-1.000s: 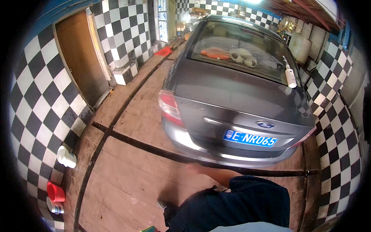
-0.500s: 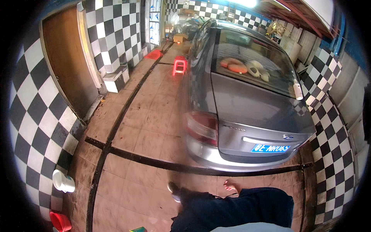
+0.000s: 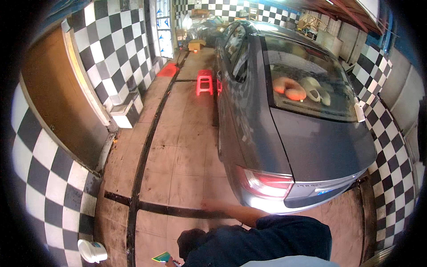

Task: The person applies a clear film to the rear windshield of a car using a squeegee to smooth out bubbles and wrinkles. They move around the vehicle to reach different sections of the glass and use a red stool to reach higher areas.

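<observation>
My right forearm reaches leftward from a dark sleeve, behind the grey car point(image 3: 324, 142). My right hand point(image 3: 214, 205) is smeared by motion over the floor, left of the rear light point(image 3: 266, 182), so its fingers cannot be made out. At the lower edge my left hand point(image 3: 170, 263) shows only in part. Its fingers are closed on a flat green piece with a yellow edge point(image 3: 161, 257), whose kind I cannot tell. A white bottle point(image 3: 360, 111) stands at the far right side of the car's boot.
A red stool point(image 3: 204, 82) stands left of the car, with a red mat point(image 3: 167, 69) and a cardboard box point(image 3: 196, 45) farther back. A white bucket point(image 3: 92, 251) is at the lower left. A brown door point(image 3: 66, 84) is set in the chequered wall. Dark strips point(image 3: 178, 210) cross the tiles.
My right hand has swung left and become blurred. The green piece has risen into fuller view, with my left hand on it. My view has shifted closer to the car's left side.
</observation>
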Tool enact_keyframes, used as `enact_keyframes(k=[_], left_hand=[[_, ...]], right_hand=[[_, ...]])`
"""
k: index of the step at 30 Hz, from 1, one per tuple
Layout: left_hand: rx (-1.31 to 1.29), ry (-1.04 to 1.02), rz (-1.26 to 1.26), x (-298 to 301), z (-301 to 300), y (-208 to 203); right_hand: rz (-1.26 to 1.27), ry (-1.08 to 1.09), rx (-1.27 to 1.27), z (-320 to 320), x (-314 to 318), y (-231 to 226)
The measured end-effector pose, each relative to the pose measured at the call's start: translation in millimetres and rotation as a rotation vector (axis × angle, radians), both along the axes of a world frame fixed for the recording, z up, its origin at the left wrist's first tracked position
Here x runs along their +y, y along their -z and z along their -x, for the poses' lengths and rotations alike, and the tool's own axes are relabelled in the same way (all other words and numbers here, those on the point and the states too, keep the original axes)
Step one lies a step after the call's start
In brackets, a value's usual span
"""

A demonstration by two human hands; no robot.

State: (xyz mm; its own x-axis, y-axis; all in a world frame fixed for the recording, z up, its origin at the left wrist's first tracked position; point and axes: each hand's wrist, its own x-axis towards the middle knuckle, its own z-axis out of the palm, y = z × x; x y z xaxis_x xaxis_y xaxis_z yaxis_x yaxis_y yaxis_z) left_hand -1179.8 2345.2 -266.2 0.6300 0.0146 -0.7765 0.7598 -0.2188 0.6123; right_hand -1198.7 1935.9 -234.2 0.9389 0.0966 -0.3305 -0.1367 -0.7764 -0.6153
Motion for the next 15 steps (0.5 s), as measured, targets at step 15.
enact_keyframes(k=[15], left_hand=[[-0.029,0.09,0.053,-106,-458,38]], right_hand=[[-0.385,1.211,0.621,-112,-181,135]])
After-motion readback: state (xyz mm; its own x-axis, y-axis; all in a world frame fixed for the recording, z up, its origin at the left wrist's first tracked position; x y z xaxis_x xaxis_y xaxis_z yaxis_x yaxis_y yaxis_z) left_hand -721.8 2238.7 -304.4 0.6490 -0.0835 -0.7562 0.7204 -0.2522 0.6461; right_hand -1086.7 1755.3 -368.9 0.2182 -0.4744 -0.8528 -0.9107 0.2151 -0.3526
